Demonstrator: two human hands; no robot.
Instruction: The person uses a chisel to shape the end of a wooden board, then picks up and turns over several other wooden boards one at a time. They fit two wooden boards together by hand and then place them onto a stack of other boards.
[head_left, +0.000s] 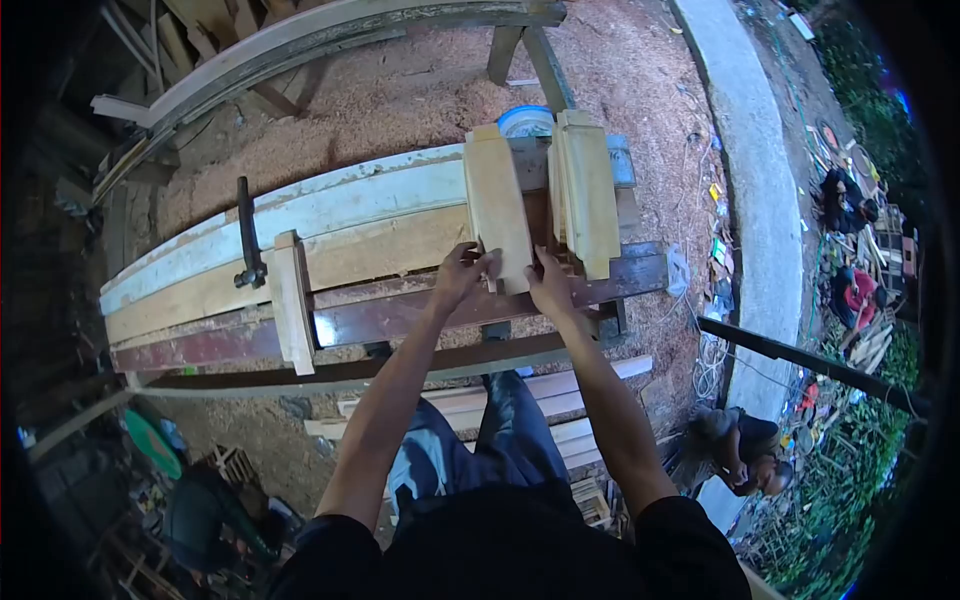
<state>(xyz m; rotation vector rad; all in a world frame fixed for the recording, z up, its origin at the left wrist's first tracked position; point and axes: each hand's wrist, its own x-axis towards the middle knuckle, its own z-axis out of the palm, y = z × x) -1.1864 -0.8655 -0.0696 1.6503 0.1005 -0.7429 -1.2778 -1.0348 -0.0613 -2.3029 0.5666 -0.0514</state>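
On the long plank workbench (380,225) in front of you, both of your hands met at the near end of a pale wooden board (497,205) that lay flat across the bench planks, running away from you. Your left hand (462,272) was curled around the board's near left corner, fingers wrapped over the edge, so it had a closed hold on the wood. Your right hand (549,283) pressed against the near right corner, fingers bent down over the end; whether it truly gripped or merely rested there, you could not tell from this view. Just to the right of that board sat a stack of similar pale boards (585,190), lying parallel to it and close beside it, with a narrow gap between. Behind the stack, a blue and white round container (526,120) showed partly at the far edge of the bench. Well off to your left, a short wooden block (292,300) lay across the bench planks, and a dark metal tool with a long handle (247,235) stood just beside it. Sawdust (420,90) covered the ground beyond the bench. Below the bench, lighter planks (470,405) lay on the ground near your legs. Farther right, past a curved concrete edge (755,170), another person (745,450) crouched low, well apart from you.
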